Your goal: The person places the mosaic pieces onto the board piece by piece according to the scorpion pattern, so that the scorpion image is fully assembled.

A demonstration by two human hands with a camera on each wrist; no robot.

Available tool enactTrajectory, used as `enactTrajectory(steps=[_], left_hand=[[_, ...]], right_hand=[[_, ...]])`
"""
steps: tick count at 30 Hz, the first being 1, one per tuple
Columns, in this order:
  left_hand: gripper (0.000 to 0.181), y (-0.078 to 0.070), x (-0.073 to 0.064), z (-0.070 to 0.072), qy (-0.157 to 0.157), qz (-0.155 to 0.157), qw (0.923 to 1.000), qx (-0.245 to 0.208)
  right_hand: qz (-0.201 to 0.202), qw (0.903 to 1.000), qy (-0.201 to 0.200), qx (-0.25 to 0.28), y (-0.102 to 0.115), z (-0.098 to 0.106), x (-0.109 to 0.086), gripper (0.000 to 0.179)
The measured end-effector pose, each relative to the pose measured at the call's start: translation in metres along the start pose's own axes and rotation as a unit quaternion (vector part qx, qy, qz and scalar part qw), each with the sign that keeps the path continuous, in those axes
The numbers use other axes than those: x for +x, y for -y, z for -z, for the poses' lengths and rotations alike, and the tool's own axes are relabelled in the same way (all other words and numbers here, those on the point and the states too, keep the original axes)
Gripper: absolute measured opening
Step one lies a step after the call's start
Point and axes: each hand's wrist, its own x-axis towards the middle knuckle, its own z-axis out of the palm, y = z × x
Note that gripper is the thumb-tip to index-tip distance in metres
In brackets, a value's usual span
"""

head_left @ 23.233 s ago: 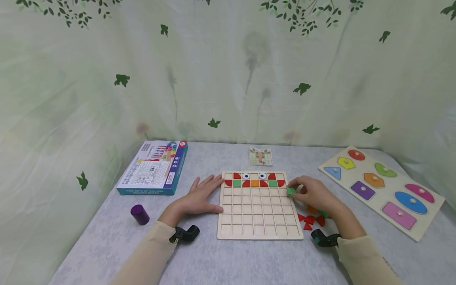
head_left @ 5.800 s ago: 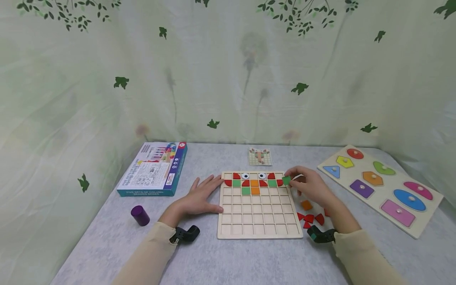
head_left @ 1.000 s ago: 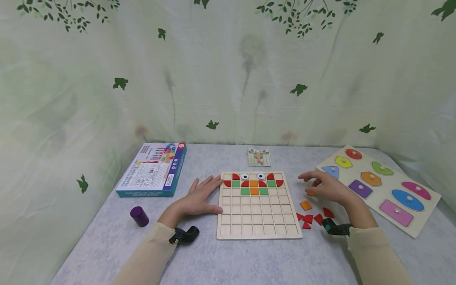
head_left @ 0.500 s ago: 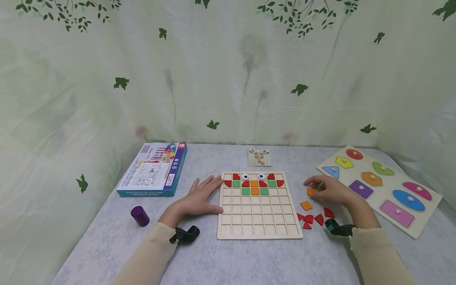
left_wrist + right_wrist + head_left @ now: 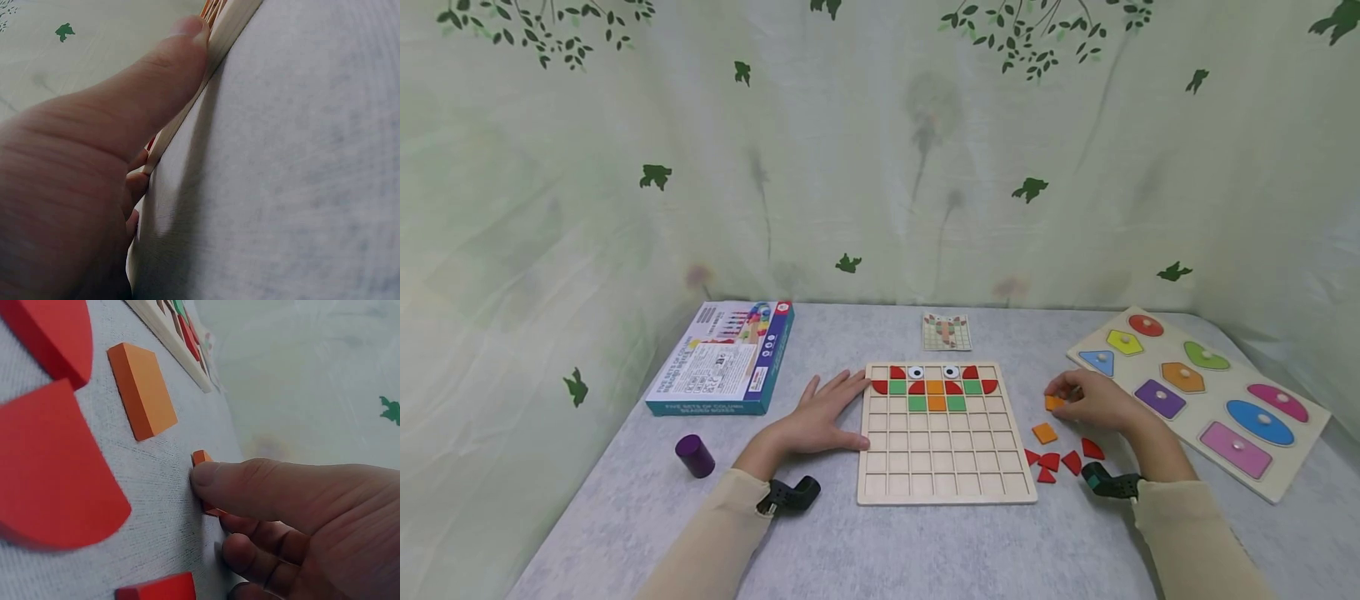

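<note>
A wooden grid board lies in the middle of the table. Red quarter-round pieces, green and orange squares and two eye tiles fill parts of its top three rows. My left hand rests spread along the board's left edge, its thumb touching the side. To the right of the board, my right hand pinches an orange square tile between thumb and fingers, low at the table. In the right wrist view the thumb covers much of that tile. A second orange square lies just nearer.
Several red pieces lie beside the board's lower right. A small pattern card is behind the board. At right lies a knobbed shape puzzle; at left are a flat box and a purple cylinder.
Since the earliest frame, two green squares and an orange one have joined the board's third row. Over the last second my right hand has lowered and closed its fingers on an orange tile.
</note>
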Motion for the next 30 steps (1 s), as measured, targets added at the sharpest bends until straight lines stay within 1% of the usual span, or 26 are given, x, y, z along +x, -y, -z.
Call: enactTrajectory(steps=[6,13,20,24,30], left_hand=[[0.099,0.000,0.000,0.000,-0.001,0.000,1.0000,-0.002],[0.100,0.000,0.000,0.000,0.001,0.002,1.0000,-0.002],[0.099,0.000,0.000,-0.001,0.000,-0.001,1.0000,0.000],[0.099,0.000,0.000,-0.001,0.001,0.000,1.0000,0.000],[0.100,0.000,0.000,0.000,0.001,0.002,1.0000,0.001]], right_hand=[[0.001,1.0000,-0.007,0.000,0.001,-0.004,0.003,0.025],[-0.019,0.9996,-0.018,0.004,0.005,-0.006,0.005,0.024],[-0.025,0.9995,-0.019,0.008,0.011,-0.007,0.004,0.027],[-0.025,0.9994,-0.023,0.003,0.016,-0.009,0.006,0.028],[-0.016,0.9988,-0.046,-0.006,0.026,-0.016,0.009,0.028]])
